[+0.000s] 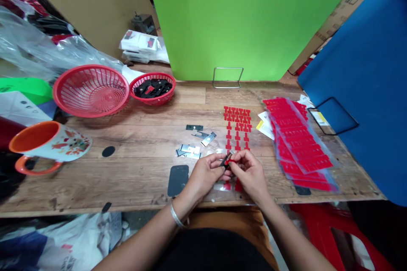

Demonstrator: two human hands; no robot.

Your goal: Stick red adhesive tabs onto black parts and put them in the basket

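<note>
My left hand (206, 173) and my right hand (249, 173) meet over the near edge of the wooden table (127, 178). Together they pinch a small black part (226, 160) with a red sticker (231, 162) against it. Just beyond my fingers lies a clear sheet of red T-shaped stickers (237, 125). Several small metal plates (194, 142) lie to the left of that sheet. A dark flat piece (178, 180) rests beside my left wrist, which wears a bangle.
A stack of red sticker sheets (299, 144) lies at the right. Two red baskets sit at the back left, the large basket (90, 89) empty and the small basket (153, 87) holding black parts. An orange-rimmed mug (47, 142) stands at the left. Green and blue boards wall the back and right.
</note>
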